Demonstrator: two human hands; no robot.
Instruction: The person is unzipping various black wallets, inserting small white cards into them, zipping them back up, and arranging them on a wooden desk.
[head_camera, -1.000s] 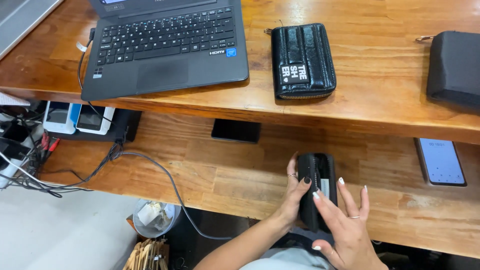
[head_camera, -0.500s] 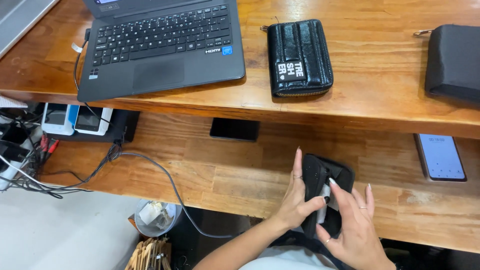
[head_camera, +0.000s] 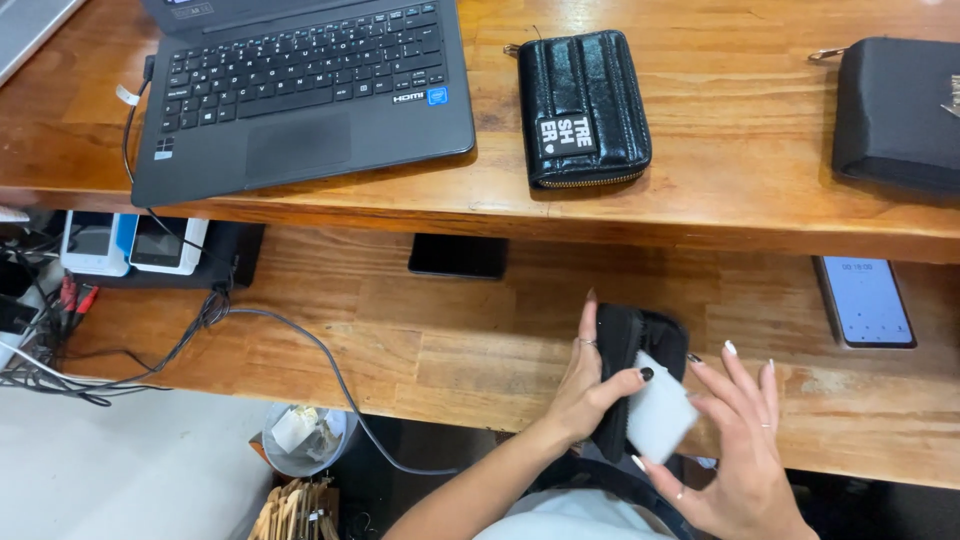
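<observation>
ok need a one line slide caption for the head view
Left hand holds an open black pouch while the right hand draws a pale card from it, over a wooden shelf.

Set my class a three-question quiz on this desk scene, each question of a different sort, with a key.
1. True or false: the left hand holds the small black pouch.
2. Which lies beside the laptop on the upper desk? A) a shiny black wallet B) a red mug C) a stapler
3. Fill in: the right hand holds a pale ____ at the pouch's opening.

Key: 1 true; 2 A; 3 card.
</observation>
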